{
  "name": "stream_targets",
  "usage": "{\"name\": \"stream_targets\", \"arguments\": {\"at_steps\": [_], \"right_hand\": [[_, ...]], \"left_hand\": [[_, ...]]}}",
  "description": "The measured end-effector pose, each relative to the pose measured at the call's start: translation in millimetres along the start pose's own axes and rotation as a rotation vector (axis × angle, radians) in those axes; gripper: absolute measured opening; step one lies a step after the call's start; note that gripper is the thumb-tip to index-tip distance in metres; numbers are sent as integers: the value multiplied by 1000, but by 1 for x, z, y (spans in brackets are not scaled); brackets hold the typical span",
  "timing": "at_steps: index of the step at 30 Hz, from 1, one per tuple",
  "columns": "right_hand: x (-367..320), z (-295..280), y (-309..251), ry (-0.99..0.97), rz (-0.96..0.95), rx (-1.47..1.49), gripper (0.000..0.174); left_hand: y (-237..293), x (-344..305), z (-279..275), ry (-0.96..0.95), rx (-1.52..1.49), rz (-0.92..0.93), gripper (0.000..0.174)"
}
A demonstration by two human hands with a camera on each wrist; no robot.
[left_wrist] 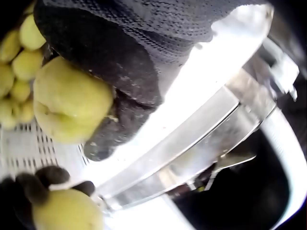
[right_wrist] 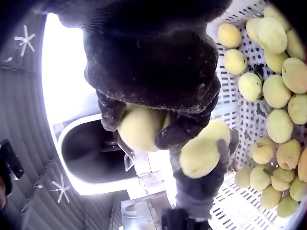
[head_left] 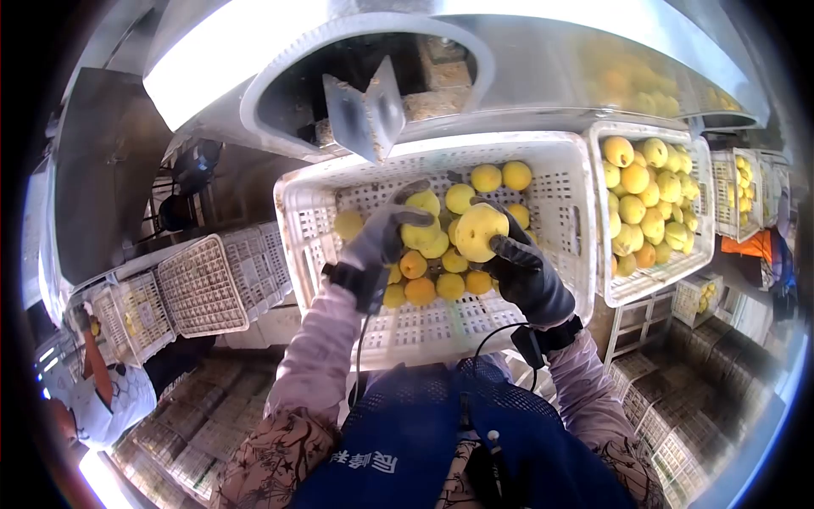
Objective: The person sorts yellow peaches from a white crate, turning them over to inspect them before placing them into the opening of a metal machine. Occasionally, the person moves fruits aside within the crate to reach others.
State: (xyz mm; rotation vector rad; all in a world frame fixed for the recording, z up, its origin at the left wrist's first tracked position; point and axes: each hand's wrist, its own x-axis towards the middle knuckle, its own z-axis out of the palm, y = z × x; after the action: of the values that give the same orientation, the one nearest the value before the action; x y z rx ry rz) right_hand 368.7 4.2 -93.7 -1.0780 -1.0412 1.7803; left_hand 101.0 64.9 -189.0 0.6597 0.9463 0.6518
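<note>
Fingers curled, a worker's left hand (head_left: 375, 241) grips yellow fruit (head_left: 420, 234) and the right hand (head_left: 532, 284) holds one more piece (head_left: 478, 232) above a partly filled white crate (head_left: 432, 338), many others remaining inside.

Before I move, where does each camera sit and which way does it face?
Head: worn on the head, facing forward and down at the crate and metal machine; left hand, right hand, sleeves and blue clothing show.
Left wrist: on that wrist, facing the fruit gripped there; the left hand fills the top, right fingers show low.
Right wrist: on that wrist, facing the fruit held there; the right hand looms above the left.
Both wrist views share both hands, crate and machine.
</note>
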Motion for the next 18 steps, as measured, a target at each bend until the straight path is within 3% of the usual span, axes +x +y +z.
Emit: {"name": "stream_targets", "arguments": {"at_steps": [1,2,3,5,7,9,10,12,15,17,18], "right_hand": [[-1,4,-14,40,148,296,55],[-1,-1,-16,10,166,371,71],[0,1,-24,10,157,369,71],[1,11,-43,-75,128,174,84],[-3,15,-51,-84,128,176,88],[-4,25,-57,-41,-16,98,89],[-5,30,-63,8,-72,-126,85],[-3,35,-68,45,-78,-209,83],[-4,60,-83,91,-93,-273,76],[-12,93,-114,54,-73,-544,76],[1,90,-86,103,-340,-702,80]], "left_hand": [[2,-11,8,-72,-157,19,86],[5,-25,15,-139,-312,35,87],[11,-42,27,-145,-307,40,87],[34,-76,55,-70,561,521,62],[53,-91,71,-70,489,535,61],[53,-94,68,-77,370,658,67],[58,-97,65,-78,380,679,67],[74,-104,57,-298,-498,368,76],[93,-128,57,-245,-429,392,82],[103,-149,60,-233,-534,395,85],[108,-158,61,-247,-527,384,88]]}}
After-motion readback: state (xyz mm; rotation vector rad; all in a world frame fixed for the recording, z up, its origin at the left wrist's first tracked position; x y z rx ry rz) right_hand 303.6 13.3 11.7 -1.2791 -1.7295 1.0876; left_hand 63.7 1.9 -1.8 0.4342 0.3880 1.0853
